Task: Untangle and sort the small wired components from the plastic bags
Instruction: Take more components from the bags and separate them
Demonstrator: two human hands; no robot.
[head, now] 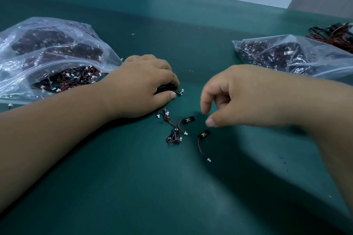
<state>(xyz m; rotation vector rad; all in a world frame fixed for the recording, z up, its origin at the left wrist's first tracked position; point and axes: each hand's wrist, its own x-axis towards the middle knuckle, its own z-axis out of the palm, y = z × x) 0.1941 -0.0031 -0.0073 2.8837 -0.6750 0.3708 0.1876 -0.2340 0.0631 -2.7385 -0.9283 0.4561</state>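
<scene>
Left hand (pixel 141 84): your fingers curl round a wired component (pixel 178 91) on the counter (pixel 172 187).
Right hand (pixel 235 97): yours hangs loosely curled, holding nothing.

The left forearm (pixel 57 129) runs in bare from the lower left of the frame. The left hand (pixel 141 84), centre left, is palm down, fingers curled under and thumb (pixel 172 96) pressed in, pinching a small wired component (pixel 179 92). The right forearm (pixel 315 110) enters from the right edge; the right hand (pixel 238 95) hangs palm down, fingers loosely curled, thumb and forefinger apart, holding nothing
</scene>
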